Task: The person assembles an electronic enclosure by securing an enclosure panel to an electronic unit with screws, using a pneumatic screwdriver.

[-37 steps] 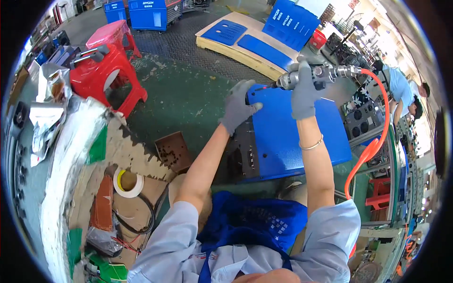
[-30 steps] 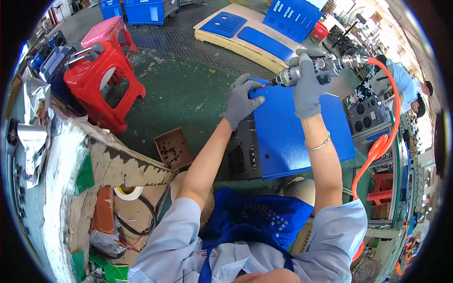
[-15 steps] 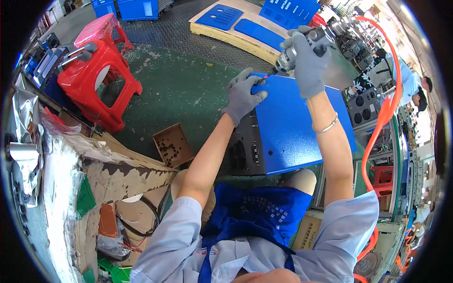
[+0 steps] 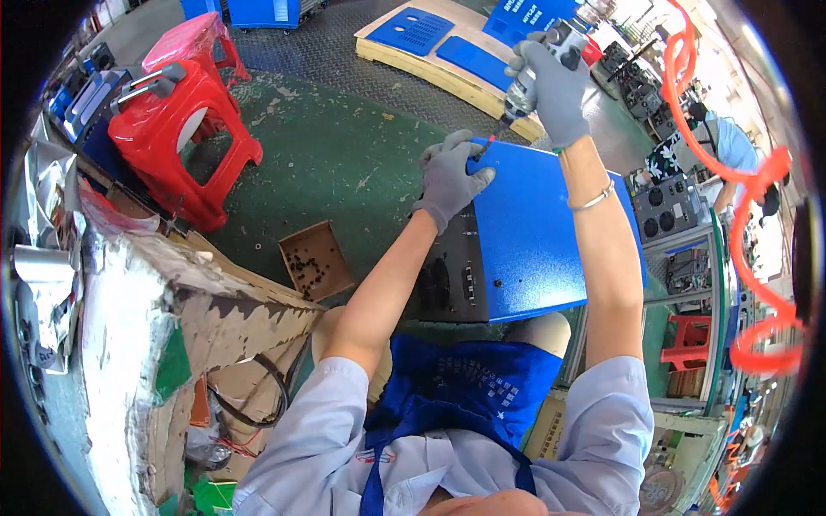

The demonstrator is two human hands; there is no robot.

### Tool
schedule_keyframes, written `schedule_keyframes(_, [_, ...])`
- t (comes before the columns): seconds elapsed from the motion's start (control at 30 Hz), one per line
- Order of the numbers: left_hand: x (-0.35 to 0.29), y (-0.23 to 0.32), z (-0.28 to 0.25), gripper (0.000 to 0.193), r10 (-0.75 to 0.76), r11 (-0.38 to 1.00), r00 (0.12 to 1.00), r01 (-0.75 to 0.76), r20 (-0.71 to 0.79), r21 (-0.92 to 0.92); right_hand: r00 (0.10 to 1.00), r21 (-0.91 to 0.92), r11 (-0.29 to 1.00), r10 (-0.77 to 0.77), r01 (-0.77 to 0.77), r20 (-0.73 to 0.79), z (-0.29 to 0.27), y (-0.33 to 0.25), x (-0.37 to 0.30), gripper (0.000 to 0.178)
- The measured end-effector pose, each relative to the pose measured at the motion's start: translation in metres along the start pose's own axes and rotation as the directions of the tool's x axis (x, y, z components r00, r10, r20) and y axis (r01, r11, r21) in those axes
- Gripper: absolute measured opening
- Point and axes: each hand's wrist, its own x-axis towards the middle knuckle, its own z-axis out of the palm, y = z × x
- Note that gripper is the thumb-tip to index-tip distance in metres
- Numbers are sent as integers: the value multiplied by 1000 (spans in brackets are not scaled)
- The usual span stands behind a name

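Note:
A pneumatic screwdriver (image 4: 521, 96) with a metal body is gripped in my grey-gloved right hand (image 4: 557, 95), above the far edge of a machine's blue side panel (image 4: 551, 224). Its thin bit, with a red part, slants down and left to the panel's far left corner. There my gloved left hand (image 4: 451, 182) has its fingers curled beside the bit's tip; what they pinch, if anything, is hidden. A dark grey end panel (image 4: 452, 267) with connectors forms the machine's left side. A small dark screw (image 4: 498, 283) shows near the blue panel's near left corner.
An open cardboard box (image 4: 337, 273) of small dark screws lies on the floor at left. Red stools (image 4: 142, 129) stand beyond it. Blue panels (image 4: 413, 33) lie on a pallet ahead. A coiled orange hose (image 4: 740, 249) hangs at right; a person (image 4: 731, 142) works behind it.
My right hand and the screwdriver have shifted slightly toward me and left. The orange hose has swung to the right, showing its coils. My left hand stays at the corner.

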Motion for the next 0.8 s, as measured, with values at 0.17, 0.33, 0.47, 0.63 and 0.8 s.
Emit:
schedule_keyframes(0.17, [0,1,2,42,19,1000,1000,-19,1,24,1000,-53,998,16,-17,-18,4,-8,-8,18])
schedule_keyframes(0.33, [-1,-1,1,42,25,1000,1000,-25,-10,3,999,-71,997,-33,33,11,6,-9,-13,20])
schedule_keyframes(0.47, [2,1,1,43,30,999,999,-30,-17,17,975,43,999,-18,9,220,-12,-7,-3,22])
schedule_keyframes(0.63, [1,3,3,42,0,1000,1000,0,-2,-14,984,60,996,58,-69,166,-15,5,4,22])
schedule_keyframes(0.8, [1,-4,8,36,46,998,995,-49,-83,-33,993,27,999,17,-20,118,-14,-1,-4,21])
